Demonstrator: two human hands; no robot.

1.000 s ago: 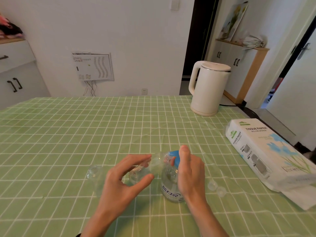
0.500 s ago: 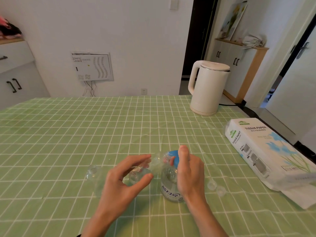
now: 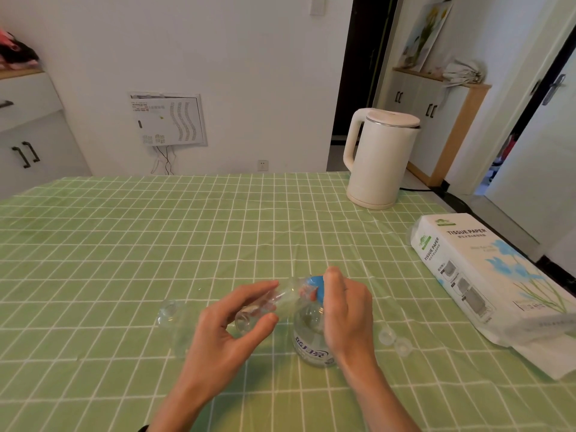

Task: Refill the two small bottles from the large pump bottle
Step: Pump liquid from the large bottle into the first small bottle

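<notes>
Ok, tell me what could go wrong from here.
1. The small bottle is tilted in the left hand towards the blue pump head. If its mouth misses the nozzle, liquid could land on the tablecloth.
2. The right hand holds the pump bottle at its top, so a hard push might tip it.
3. The two loose caps lie near the right wrist and could get knocked away.

green checked tablecloth (image 3: 124, 244): glossy, creased | small clear bottle (image 3: 265, 307): smooth plastic | large clear pump bottle (image 3: 311, 347): plastic, blue top | cream kettle (image 3: 380, 163), far right: matt, metal rim
</notes>
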